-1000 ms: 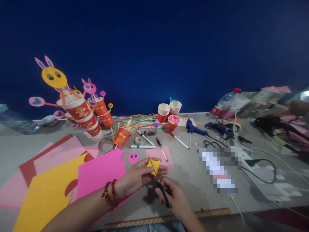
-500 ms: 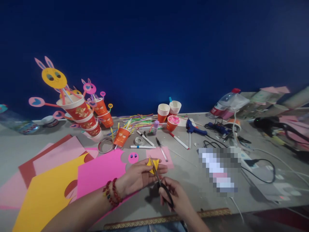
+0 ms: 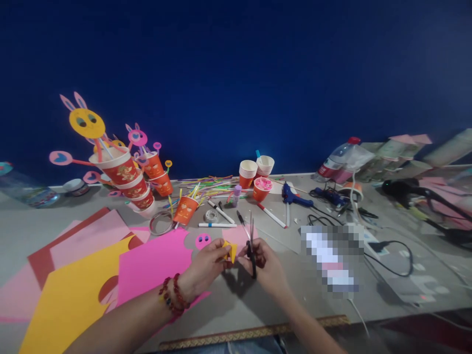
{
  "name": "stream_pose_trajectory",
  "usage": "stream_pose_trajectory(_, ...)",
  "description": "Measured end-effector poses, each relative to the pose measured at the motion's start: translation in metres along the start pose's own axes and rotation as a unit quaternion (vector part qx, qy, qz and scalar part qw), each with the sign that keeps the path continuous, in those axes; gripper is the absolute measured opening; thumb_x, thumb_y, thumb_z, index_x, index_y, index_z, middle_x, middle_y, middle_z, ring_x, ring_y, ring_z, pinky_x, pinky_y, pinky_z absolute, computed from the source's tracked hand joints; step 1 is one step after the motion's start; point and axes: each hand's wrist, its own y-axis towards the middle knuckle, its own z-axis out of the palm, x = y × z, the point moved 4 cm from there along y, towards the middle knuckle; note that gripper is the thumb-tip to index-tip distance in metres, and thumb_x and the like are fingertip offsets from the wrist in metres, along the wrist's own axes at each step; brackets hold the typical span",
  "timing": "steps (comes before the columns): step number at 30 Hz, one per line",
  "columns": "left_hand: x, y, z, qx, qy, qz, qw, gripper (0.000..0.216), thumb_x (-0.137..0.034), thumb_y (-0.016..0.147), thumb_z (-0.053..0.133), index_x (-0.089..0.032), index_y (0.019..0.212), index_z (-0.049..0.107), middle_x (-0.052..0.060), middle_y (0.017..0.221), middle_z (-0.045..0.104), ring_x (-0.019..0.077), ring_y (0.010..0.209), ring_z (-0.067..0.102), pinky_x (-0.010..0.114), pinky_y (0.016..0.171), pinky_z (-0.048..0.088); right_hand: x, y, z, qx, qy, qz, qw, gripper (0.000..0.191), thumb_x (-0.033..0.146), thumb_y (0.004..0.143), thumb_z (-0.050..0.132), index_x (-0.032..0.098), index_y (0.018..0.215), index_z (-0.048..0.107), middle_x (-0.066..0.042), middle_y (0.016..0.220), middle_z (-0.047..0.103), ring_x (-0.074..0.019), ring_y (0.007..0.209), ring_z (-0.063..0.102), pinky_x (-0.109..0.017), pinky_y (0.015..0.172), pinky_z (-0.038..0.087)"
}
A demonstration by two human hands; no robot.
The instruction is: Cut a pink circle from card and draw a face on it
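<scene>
Between the fingers and thumb of my left hand is a small folded piece of yellow paper. My right hand grips black-handled scissors, their blades pointing up and away, apart from the paper. The right thumb and fingertips come close to the paper's right edge; whether they touch it I cannot tell. Behind my hands lie a pink paper square and a black pen partly covered by the scissors. A pink paper face with purple eyes rests just beyond my left hand.
Yellow and magenta sheets spread at left, before stacked cups with paper bunny figures. Markers, a tape roll, pipe cleaners and paper cups stand centrally. A blue glue gun and cables lie right.
The scissors have moved off the yellow paper to the right and turned more upright. My left hand has turned from palm-up to pinching the paper, and both hands have come level.
</scene>
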Motion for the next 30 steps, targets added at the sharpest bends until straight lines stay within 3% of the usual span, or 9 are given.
stream_pose_trajectory(6,-0.004,-0.005,-0.001,-0.025,0.023,0.019,0.999,0.045,-0.043,0.065,0.088,-0.018,0.072,0.052,-0.002,0.072,0.058,0.0100,0.063,0.051,0.023,0.061,0.039,-0.010,0.013,0.015,0.038,0.023,0.034,0.998,0.045,0.038,0.061,0.088,0.022,0.077,0.049,0.004,0.067,0.063,-0.0105,0.056,0.052,-0.021,0.053,0.040)
stream_pose_trajectory(12,-0.008,-0.010,-0.004,-0.067,0.046,0.056,0.995,0.048,-0.045,0.065,0.088,-0.019,0.072,0.048,-0.004,0.070,0.056,0.0102,0.063,0.052,0.023,0.061,0.040,-0.015,0.011,0.024,0.056,0.053,0.061,0.995,0.048,0.039,0.058,0.089,0.023,0.076,0.047,0.007,0.063,0.056,-0.0097,0.051,0.045,-0.019,0.044,0.035)
stream_pose_trajectory(19,-0.013,-0.016,-0.011,-0.071,0.082,0.065,0.992,0.045,-0.048,0.066,0.087,-0.018,0.079,0.056,-0.004,0.066,0.060,0.0094,0.058,0.053,0.021,0.055,0.037,-0.005,0.009,0.026,0.043,0.071,0.004,0.997,0.043,0.040,0.061,0.087,0.022,0.074,0.050,0.003,0.069,0.059,-0.0138,0.063,0.052,-0.026,0.060,0.042)
stream_pose_trajectory(25,-0.020,-0.021,-0.022,-0.072,0.176,0.076,0.979,0.045,-0.058,0.074,0.078,-0.017,0.078,0.059,-0.002,0.066,0.063,0.0081,0.053,0.050,0.020,0.053,0.037,-0.007,0.014,0.029,0.060,0.074,-0.013,0.995,0.042,0.044,0.063,0.086,0.024,0.074,0.051,0.001,0.071,0.062,-0.0164,0.064,0.054,-0.028,0.059,0.042)
stream_pose_trajectory(30,-0.026,-0.022,-0.023,-0.064,0.242,0.099,0.963,0.038,-0.053,0.081,0.072,-0.018,0.080,0.058,-0.004,0.060,0.059,0.0089,0.051,0.048,0.021,0.053,0.036,-0.010,0.016,0.030,0.063,0.102,-0.018,0.993,0.045,0.045,0.063,0.087,0.023,0.075,0.049,0.001,0.071,0.061,-0.0156,0.064,0.055,-0.028,0.060,0.042)
